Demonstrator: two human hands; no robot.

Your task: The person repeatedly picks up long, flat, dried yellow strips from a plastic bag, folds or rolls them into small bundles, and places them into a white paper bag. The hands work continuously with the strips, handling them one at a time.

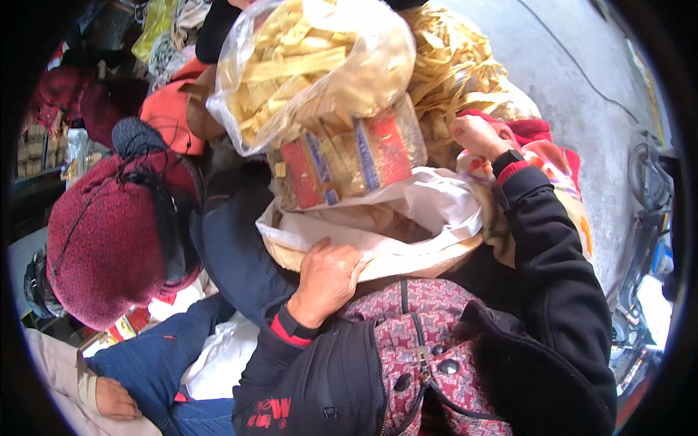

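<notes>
My left hand [327, 278] grips the near rim of an open white-lined sack [431, 245] that stands in front of my lap. Its thumb and fingers pinch the rolled edge. My right hand [480, 136] is curled beside a heap of long pale-yellow strips [455, 65], above a red and floral cloth [545, 158]; whether anything is inside the fingers is hidden. Beyond the sack sits a worn box [381, 147] with red and blue printing. A clear plastic bag [322, 71] full of flat yellow pieces rests over the box's far side.
To my left, a person in a maroon knit top [114, 234] bends close by. Another person's hand [115, 399] rests at the lower left. A thin cable [578, 54] crosses the grey floor [545, 71]. A wheeled vehicle [646, 180] stands along the right edge.
</notes>
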